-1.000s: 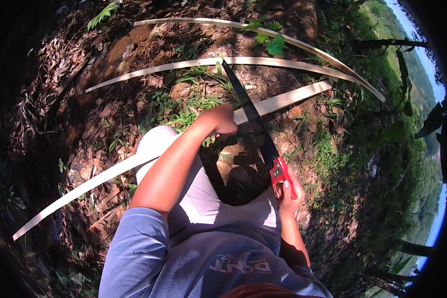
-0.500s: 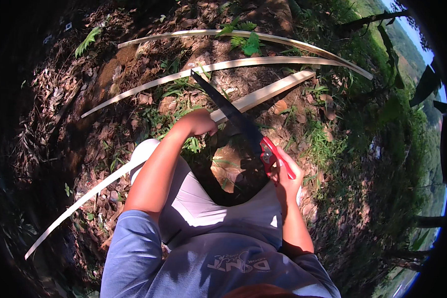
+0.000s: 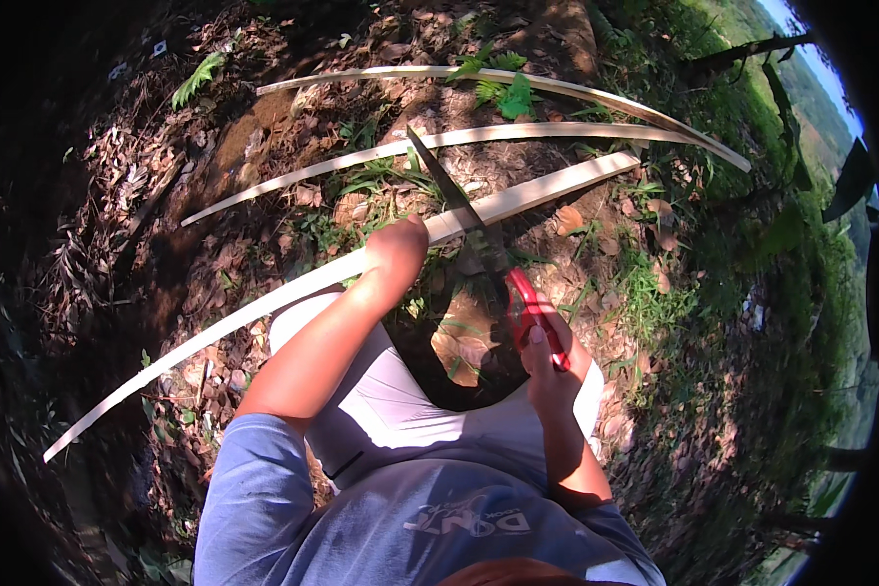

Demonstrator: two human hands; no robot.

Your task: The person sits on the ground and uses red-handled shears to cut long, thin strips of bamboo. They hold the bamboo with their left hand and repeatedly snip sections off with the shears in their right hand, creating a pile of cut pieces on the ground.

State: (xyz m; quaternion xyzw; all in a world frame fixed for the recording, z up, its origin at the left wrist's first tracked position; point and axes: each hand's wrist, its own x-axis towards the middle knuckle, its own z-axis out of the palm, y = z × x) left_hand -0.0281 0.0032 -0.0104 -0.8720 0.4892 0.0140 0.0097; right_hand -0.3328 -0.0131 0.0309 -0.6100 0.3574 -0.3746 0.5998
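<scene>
My left hand is closed around a long, pale wooden strip, which runs from the lower left across my knee to the upper right. In my right hand is a hand saw with a red handle and a dark, tapering blade. The blade crosses the strip just right of my left hand, its tip pointing up and left. Whether its teeth bite into the wood I cannot make out. The blade tip overlaps a second wooden strip on the ground beyond.
Another pale strip lies farther off, meeting the second near its right end. Dry leaves, grass tufts and a fern leaf cover the sloping ground. A flat brownish patch shows between my knees. Dark branches stand at the right.
The saw's blade has turned more edge-on and now crosses the held strip closer to my left hand. The strip's near left part has swung upward, into line with its far part.
</scene>
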